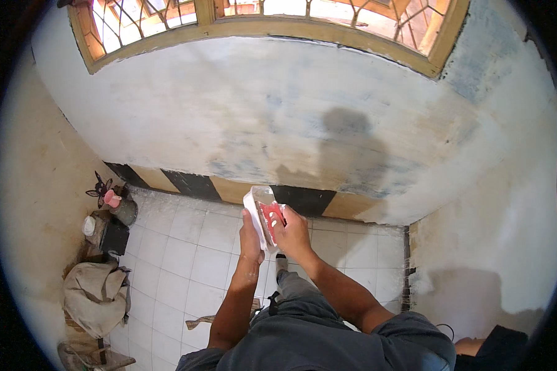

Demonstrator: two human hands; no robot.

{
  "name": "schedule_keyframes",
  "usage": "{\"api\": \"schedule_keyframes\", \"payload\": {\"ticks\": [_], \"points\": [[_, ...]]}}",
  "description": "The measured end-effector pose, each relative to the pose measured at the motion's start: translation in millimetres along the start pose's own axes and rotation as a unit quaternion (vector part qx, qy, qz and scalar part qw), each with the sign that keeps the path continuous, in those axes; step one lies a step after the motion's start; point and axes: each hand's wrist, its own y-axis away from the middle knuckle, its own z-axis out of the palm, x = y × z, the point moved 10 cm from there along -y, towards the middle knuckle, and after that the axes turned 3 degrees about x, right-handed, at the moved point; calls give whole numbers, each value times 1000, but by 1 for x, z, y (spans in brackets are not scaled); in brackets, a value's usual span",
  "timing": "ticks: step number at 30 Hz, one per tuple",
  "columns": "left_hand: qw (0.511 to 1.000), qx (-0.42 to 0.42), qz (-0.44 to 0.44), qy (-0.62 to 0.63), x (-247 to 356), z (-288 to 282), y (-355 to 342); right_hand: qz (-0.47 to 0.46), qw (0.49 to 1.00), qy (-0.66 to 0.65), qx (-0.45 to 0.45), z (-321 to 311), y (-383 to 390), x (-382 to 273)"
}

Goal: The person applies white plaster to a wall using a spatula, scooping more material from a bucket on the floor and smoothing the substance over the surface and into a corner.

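Note:
In front of my body, my left hand [249,240] is closed on the side of a white rectangular tray [250,205]. My right hand [294,237] grips a red scraper [270,214], which sits within the tray's open top. The scraper's blade and most of the tray's inside are hidden by the hand. Pale smears mark my right fingers. Beyond both hands stands a wall [185,117] patched with white coating over bluish and tan areas, and my shadow falls on it.
A wood-framed window [260,28] tops the wall; black and tan tiles [192,184] run along its foot. At left are a grey bucket [125,212] with a pink dipper [112,198], a black box [114,236] and a beige cloth [96,297]. Dark clothing [501,349] shows at lower right.

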Motion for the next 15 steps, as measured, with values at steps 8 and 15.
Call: {"api": "schedule_keyframes", "payload": {"ticks": [8,15], "points": [[996,-36,22,81,20,-16,-79,47,995,-52,-70,65,-70,34],[986,-59,-9,157,43,-3,-152,254,913,-292,-130,128,-131,137]]}}
